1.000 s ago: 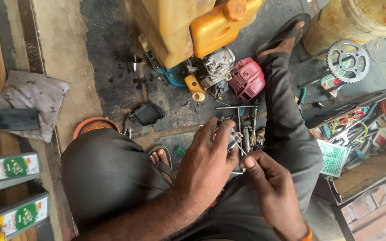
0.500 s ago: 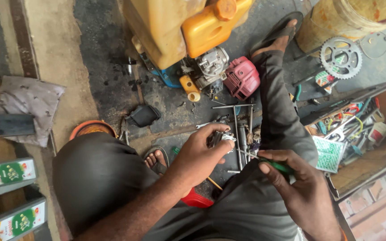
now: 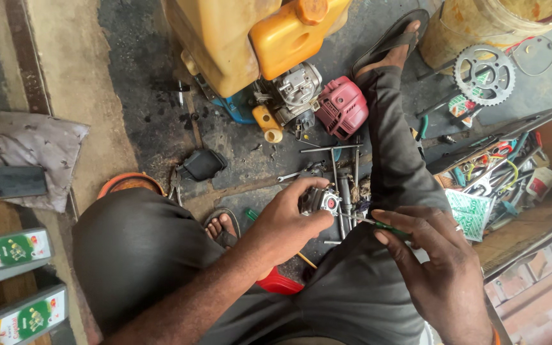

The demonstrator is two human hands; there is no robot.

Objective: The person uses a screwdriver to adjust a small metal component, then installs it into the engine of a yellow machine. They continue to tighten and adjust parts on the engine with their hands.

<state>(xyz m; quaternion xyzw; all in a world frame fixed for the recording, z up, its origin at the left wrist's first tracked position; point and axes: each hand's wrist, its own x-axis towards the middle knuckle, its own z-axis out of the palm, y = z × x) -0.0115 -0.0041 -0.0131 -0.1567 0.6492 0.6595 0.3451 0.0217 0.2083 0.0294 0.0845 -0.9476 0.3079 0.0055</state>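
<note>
Head view, carburetor (image 3: pixel 320 202) in left hand (image 3: pixel 287 223) (screwdriver (image 3: pixel 378 224) right)

Bare forearms, dark grey trousers (image 3: pixel 142 255), flip-flop sandals (image 3: pixel 391 39), an orange band (image 3: pixel 494 335) at the right wrist.

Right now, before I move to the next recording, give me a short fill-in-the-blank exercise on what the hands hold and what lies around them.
1. The left hand grips a small metal ____ part with a red spot.
2. The right hand holds a screwdriver with a ____ handle.
3. The toothed sprocket lies on the ____.
4. The open toolbox sits on the person's ____ side.

Missing words: engine; green; floor; right
</note>
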